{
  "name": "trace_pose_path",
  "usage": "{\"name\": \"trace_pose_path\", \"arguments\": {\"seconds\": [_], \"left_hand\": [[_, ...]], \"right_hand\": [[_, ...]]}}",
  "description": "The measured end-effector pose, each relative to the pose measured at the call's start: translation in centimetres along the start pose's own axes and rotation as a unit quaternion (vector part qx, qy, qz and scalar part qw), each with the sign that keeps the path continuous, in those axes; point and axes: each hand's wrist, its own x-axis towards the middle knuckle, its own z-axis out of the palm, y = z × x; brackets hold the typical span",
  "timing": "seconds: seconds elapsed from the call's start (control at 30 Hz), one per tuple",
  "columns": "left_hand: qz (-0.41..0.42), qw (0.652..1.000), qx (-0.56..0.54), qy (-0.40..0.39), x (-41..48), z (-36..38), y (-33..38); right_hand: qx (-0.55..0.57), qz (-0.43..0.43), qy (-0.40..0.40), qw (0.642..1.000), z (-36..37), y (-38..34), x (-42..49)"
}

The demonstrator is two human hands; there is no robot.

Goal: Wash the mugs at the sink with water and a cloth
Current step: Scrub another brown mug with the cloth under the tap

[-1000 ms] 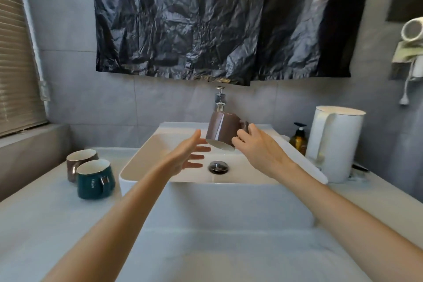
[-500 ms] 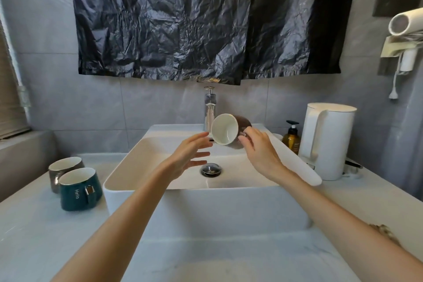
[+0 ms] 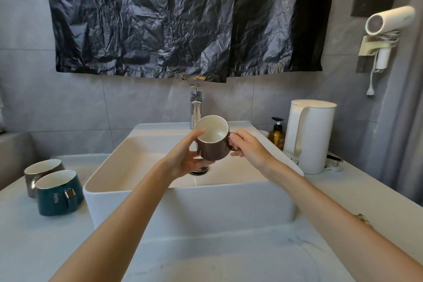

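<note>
Aloft, mug (image 3: 213,150) between left hand (image 3: 183,160), right hand (image 3: 249,147)

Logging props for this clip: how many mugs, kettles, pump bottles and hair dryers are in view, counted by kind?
Mugs: 3 (brown mug, teal mug, grey-brown mug)
Kettle: 1
Pump bottle: 1
Hair dryer: 1
Total: 6

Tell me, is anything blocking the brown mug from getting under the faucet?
Nothing visible. The left hand and right hand hold the brown mug above the sink, directly before the faucet; no object lies between.
</note>
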Motion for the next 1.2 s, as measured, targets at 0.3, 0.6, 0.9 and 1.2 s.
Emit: {"name": "trace_pose_path", "arguments": {"seconds": [0.3,0.6,0.9,1.2], "left_hand": [[-0.001,0.996,0.033,0.087,-0.2,0.0,-0.7],[-0.005,0.987,0.136,0.085,-0.2,0.2,-1.5],[0.010,0.974,0.214,0.079,-0.3,0.2,-1.7],[0.020,0.976,0.196,0.088,-0.3,0.0,-1.8]], "right_hand": [[-0.134,-0.070,0.133,0.980,-3.5,0.6,-2.9],[-0.372,0.121,0.206,0.897,-9.3,6.6,-11.3],[-0.546,0.299,0.103,0.775,-10.7,11.8,-15.4],[-0.425,0.026,0.286,0.858,-9.8,6.5,-12.9]]}}
